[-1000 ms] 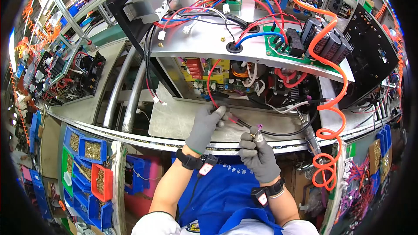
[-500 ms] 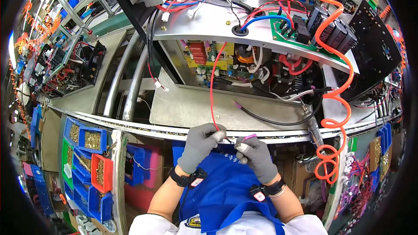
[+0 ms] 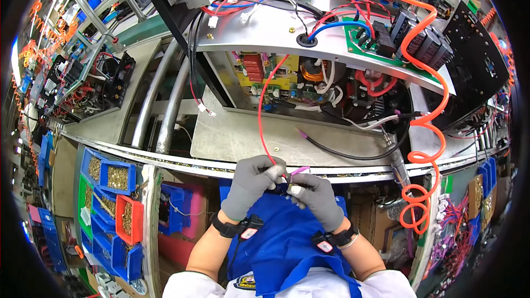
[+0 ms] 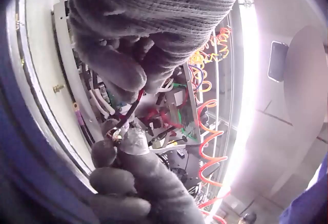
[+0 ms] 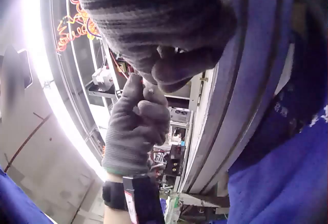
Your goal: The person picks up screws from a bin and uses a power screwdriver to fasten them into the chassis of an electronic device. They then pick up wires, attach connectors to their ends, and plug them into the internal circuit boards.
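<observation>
My left grip (image 3: 248,184) pinches the red wire (image 3: 260,111) | my right grip (image 3: 318,201) pinches a small metal piece (image 4: 117,136) | risk: loose pinch, wire could slip out

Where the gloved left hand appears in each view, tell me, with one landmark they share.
Head: left hand below centre, slightly left.
Left wrist: left hand at top centre.
Right wrist: left hand slightly left of and below centre.
Shared landmark: right hand, beside it, below it and above it, respectively.
</observation>
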The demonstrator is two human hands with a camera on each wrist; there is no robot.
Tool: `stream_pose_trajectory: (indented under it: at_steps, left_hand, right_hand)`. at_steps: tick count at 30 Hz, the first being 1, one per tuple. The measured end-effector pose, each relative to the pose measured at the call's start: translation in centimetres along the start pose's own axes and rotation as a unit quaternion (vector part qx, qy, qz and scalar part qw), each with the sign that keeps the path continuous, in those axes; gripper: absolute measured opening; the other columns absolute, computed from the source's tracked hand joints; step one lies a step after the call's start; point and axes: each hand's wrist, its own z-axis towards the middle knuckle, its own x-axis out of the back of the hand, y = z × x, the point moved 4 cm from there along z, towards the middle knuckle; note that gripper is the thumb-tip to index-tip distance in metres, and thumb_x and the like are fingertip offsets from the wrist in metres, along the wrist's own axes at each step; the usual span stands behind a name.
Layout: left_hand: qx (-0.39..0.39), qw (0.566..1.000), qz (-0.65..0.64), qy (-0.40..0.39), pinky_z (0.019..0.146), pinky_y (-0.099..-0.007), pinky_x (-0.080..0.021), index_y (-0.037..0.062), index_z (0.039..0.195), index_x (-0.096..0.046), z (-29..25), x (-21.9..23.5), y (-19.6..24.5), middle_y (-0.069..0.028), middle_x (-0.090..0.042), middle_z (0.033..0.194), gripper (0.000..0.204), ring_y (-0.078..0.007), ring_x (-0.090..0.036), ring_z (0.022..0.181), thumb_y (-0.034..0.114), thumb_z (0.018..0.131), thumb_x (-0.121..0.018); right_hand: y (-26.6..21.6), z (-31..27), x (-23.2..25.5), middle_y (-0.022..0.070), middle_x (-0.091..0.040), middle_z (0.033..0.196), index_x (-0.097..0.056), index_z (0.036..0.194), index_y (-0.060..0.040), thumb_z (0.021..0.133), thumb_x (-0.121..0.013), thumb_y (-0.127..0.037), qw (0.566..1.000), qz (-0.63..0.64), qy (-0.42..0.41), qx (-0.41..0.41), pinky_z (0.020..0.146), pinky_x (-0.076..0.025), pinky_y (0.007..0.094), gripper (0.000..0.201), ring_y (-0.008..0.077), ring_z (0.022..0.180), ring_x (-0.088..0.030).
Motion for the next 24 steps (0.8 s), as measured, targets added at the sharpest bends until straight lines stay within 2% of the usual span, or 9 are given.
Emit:
stream_pose_trajectory:
  at_steps: [7,10,13,14,17,18,19,21,24]
  left_hand:
    - [0.03,0.999,-0.015,-0.004,0.059,-0.0192,-0.048,-0.0041,0.103,-0.068,-0.2,-1.2,1.4,-0.006,-0.068,0.082,0.02,-0.0076,-0.061,0.069,0.011,0.091,-0.062]
    - [0.016,0.999,0.024,-0.035,0.058,-0.0208,-0.049,-0.004,0.105,-0.067,-0.2,-2.2,1.5,-0.0082,-0.069,0.082,0.027,-0.009,-0.062,0.068,0.02,0.093,-0.062]
    - [0.024,0.987,-0.048,-0.153,0.058,-0.024,-0.051,-0.004,0.11,-0.065,1.1,-1.8,0.1,-0.0124,-0.07,0.088,0.038,-0.0124,-0.064,0.069,0.03,0.093,-0.06]
    - [0.044,0.969,-0.195,-0.142,0.058,-0.0273,-0.052,-0.0039,0.117,-0.061,1.6,-2.2,-0.4,-0.0152,-0.07,0.095,0.049,-0.0157,-0.065,0.071,0.039,0.094,-0.058]
    - [0.129,0.989,-0.069,0.014,0.066,-0.0338,-0.054,-0.0031,0.121,-0.059,6.7,-2.9,-2.5,-0.0183,-0.069,0.097,0.048,-0.0238,-0.067,0.079,0.034,0.091,-0.062]
    - [-0.139,0.981,0.136,0.018,0.067,-0.038,-0.052,-0.0008,0.116,-0.061,8.3,-3.2,-2.4,-0.0184,-0.069,0.097,0.045,-0.027,-0.066,0.076,0.033,0.087,-0.064]
    - [-0.386,0.861,0.331,0.021,0.068,-0.0422,-0.051,0.0014,0.11,-0.063,8.2,-4.4,-2.1,-0.0185,-0.068,0.097,0.042,-0.0302,-0.065,0.074,0.033,0.083,-0.067]
    - [-0.318,0.759,0.568,-0.016,0.073,-0.0481,-0.05,0.0021,0.103,-0.063,9.2,-6.7,-0.5,-0.0216,-0.066,0.095,0.031,-0.0377,-0.063,0.083,0.023,0.08,-0.066]
    - [-0.262,0.745,0.602,-0.119,0.073,-0.051,-0.048,0.0022,0.096,-0.062,11.4,-6.9,-1.6,-0.0201,-0.065,0.088,0.019,-0.0387,-0.062,0.083,0.016,0.082,-0.06]
  right_hand:
    - [-0.2,-0.2,0.3,0.0029,-0.064,0.085,-0.068,0.106,-0.0011,0.086,-0.074,-0.021,0.999,-0.015,-0.012,0.048,0.057,-0.045,0.0219,0.029,0.0065,0.066,-0.056]
    - [-0.7,-0.8,0.5,0.0031,-0.065,0.084,-0.067,0.107,-0.002,0.089,-0.071,-0.022,0.995,0.018,-0.078,-0.064,0.057,-0.046,0.0214,0.028,0.0071,0.066,-0.058]
    - [-0.8,-1.8,1.3,0.0034,-0.065,0.083,-0.066,0.109,-0.0026,0.091,-0.069,-0.022,0.992,0.036,-0.12,-0.026,0.057,-0.047,0.0207,0.027,0.0071,0.066,-0.059]
    - [-2.1,-2.5,1.5,0.0038,-0.065,0.084,-0.066,0.107,-0.0021,0.092,-0.068,-0.02,0.994,0.037,-0.102,-0.022,0.057,-0.048,0.0203,0.024,0.0069,0.068,-0.059]
    - [-2.9,-3.4,2.7,0.0042,-0.065,0.085,-0.065,0.106,-0.0015,0.092,-0.066,-0.017,0.991,0.054,-0.121,-0.012,0.057,-0.049,0.0205,0.021,0.0074,0.07,-0.06]
    - [-3.5,-3.8,2.9,0.0047,-0.065,0.086,-0.065,0.106,-0.0006,0.092,-0.065,-0.015,0.989,0.068,-0.128,-0.012,0.057,-0.049,0.0204,0.02,0.008,0.071,-0.061]
    - [-4.2,-4.4,2.9,0.0057,-0.065,0.087,-0.064,0.105,0.002,0.092,-0.064,-0.015,0.99,0.085,-0.112,-0.026,0.057,-0.049,0.0206,0.021,0.0084,0.069,-0.061]
    - [-5.5,-5.0,2.6,0.0071,-0.065,0.085,-0.064,0.102,0.0048,0.091,-0.065,-0.015,0.99,0.073,-0.116,-0.023,0.057,-0.049,0.0219,0.023,0.0096,0.068,-0.061]
    - [-6.3,-5.7,1.8,0.0127,-0.066,0.081,-0.066,0.095,0.0081,0.085,-0.068,-0.013,0.991,0.064,-0.115,-0.022,0.055,-0.052,0.0261,0.024,0.0152,0.064,-0.064]
